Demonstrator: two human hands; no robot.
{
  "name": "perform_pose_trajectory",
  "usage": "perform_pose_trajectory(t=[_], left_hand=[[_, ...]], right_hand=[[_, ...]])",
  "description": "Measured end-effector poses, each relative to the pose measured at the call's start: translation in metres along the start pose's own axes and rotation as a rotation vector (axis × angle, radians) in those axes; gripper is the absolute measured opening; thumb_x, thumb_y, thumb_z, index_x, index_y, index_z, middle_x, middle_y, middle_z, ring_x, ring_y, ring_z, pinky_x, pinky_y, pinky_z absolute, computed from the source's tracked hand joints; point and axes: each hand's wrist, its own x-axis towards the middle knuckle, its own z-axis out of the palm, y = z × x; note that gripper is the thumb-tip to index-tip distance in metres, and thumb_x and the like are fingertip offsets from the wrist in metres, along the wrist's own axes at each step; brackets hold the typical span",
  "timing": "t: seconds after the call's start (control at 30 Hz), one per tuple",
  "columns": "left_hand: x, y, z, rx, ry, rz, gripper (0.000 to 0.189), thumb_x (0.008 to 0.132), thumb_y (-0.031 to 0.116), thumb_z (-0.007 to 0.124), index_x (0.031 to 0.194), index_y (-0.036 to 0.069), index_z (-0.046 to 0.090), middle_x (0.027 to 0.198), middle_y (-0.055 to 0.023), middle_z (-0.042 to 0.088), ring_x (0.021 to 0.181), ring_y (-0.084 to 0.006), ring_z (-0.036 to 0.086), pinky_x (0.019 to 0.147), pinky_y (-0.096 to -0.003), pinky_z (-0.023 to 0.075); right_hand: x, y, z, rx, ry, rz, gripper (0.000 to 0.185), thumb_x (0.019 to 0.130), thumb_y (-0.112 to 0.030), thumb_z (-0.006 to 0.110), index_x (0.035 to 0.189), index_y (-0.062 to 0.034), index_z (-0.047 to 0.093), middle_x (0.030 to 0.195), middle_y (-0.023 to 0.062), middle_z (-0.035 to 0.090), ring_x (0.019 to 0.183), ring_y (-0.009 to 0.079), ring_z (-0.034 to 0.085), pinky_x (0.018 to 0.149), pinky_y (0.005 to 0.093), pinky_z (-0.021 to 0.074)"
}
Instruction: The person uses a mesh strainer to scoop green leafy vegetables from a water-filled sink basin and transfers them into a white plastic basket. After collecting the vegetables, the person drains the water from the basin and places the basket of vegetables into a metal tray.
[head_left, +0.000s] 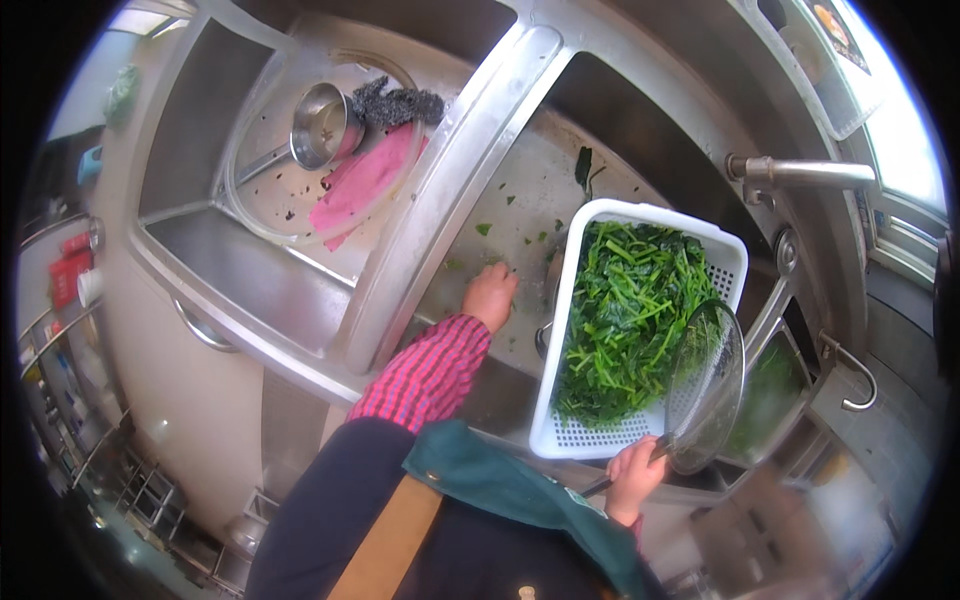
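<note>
My left hand (491, 295) reaches down into the middle basin of a stainless steel sink, near scattered leaf scraps; its fingers are curled and their undersides are hidden. My right hand (634, 474) grips the handle of a round wire-mesh strainer (705, 386), which is tilted over the lower right part of a white plastic basket (555, 405). Chopped leafy greens (637, 315) fill much of the basket. A dark green leaf (583, 171) lies on the basin floor beyond the basket.
The left basin holds a metal ladle (322, 127), a steel wool scourer (397, 103), a pink cloth (367, 180) and a looped clear hose (232, 176). A faucet (810, 172) juts over the back rim. More greens (769, 397) sit in the right basin.
</note>
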Motion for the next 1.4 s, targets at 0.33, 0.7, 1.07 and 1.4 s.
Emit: perform_pose_trajectory(t=[0.33,0.7,1.07,1.4], left_hand=[[0.199,0.034,-0.024,-0.185,0.404,0.009,0.04,0.081,0.015,0.072,0.12,0.014,0.068,0.119,-0.0122,0.06,0.113,-0.034,0.056,0.096,-0.0466,0.0489],[0.254,0.031,0.003,-0.168,0.16,0.06,0.015,0.077,0.012,0.071,0.09,0.006,0.069,0.093,-0.0154,0.066,0.087,-0.0334,0.065,0.077,-0.0453,0.0539],[0.231,0.038,-0.029,-0.077,0.036,0.2,0.024,0.086,0.006,0.054,0.104,0.009,0.069,0.103,-0.0166,0.065,0.095,-0.0356,0.066,0.082,-0.0456,0.0545],[0.267,0.037,-0.016,0.089,-0.085,0.133,0.021,0.082,0.013,0.062,0.096,0.004,0.075,0.101,-0.0194,0.072,0.093,-0.0363,0.071,0.079,-0.0467,0.0567]], right_hand=[[0.0,-0.002,0.006,-0.08,0.121,0.033,0.019,0.107,-0.017,0.043,0.089,-0.0095,0.043,0.055,-0.0011,0.035,0.038,0.0106,0.033,0.034,0.0274,0.0311],[-0.002,0.021,-0.007,0.011,0.195,0.074,0.014,0.106,-0.013,0.043,0.092,-0.009,0.043,0.057,0.001,0.036,0.04,0.0125,0.034,0.034,0.0286,0.0342],[0.004,0.016,-0.01,0.045,0.143,0.03,0.016,0.107,-0.018,0.041,0.093,-0.0112,0.042,0.055,-0.0011,0.035,0.039,0.011,0.033,0.034,0.0281,0.0323],[-0.018,0.026,-0.012,0.048,0.182,0.008,0.014,0.107,-0.018,0.042,0.095,-0.011,0.042,0.054,-0.0014,0.036,0.039,0.0113,0.035,0.034,0.0287,0.034]])
